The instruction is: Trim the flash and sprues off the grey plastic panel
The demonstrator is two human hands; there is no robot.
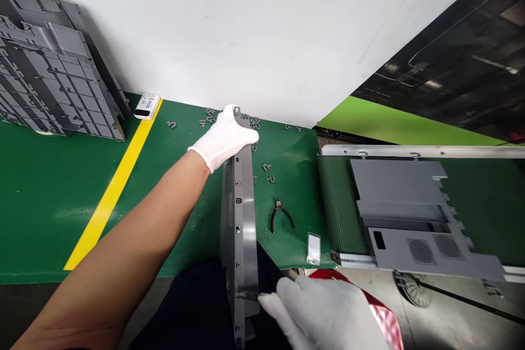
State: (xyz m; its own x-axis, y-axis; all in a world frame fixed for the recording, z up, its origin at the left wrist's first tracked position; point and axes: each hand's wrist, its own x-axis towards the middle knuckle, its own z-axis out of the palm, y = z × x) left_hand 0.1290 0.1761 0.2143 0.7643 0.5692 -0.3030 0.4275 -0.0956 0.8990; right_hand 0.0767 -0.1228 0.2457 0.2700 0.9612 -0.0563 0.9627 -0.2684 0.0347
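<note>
My left hand (229, 136), in a white glove, grips the far end of a grey plastic panel (245, 213), thumb over its top edge. The panel stands on its narrow side, pointing away from me, its rim dotted with small slots. Close to my body, my right hand (320, 309), also gloved, is closed around a thin blade-like tool (248, 296). Its tip meets the panel's near end; the handle is hidden in the glove. Right of the panel lie red-and-black side cutters (279, 213) and several small grey U-shaped plastic pieces (267, 167).
A green table (192, 186) carries a yellow stripe (115, 186) and a small white device (147, 105). Grey panels (61, 65) lean on the white wall at left. At right, another grey panel (402, 191) lies on a conveyor belt (342, 208). A clear packet (314, 248) lies near the table's edge.
</note>
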